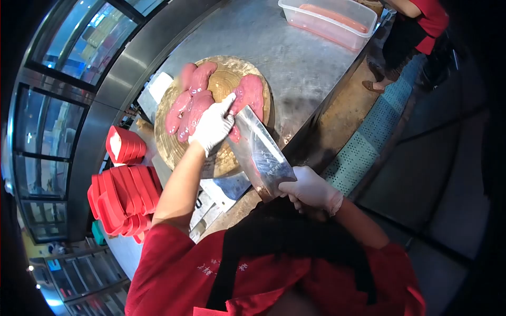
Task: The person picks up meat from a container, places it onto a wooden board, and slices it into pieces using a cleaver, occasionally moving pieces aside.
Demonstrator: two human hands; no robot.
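Observation:
On a round wooden chopping block [224,84] lie several pieces of raw red meat [197,108], grouped at its left and middle. Another piece of meat [250,95] lies at the block's right side. My left hand [213,125], in a white glove, rests between them, its fingers pointing at the right piece and touching its edge. My right hand [311,190], also gloved, is closed round the handle end of a wide cleaver [261,155]. The blade reaches up and left over the block's lower right edge, close beside my left fingertips and the meat.
A clear plastic tub [327,23] with reddish contents stands at the metal table's [295,79] far end. Stacked red trays [124,197] are at the left. Another person [414,31] stands at the upper right, by a green perforated mat [363,142]. Glass-fronted cabinets [58,116] line the left.

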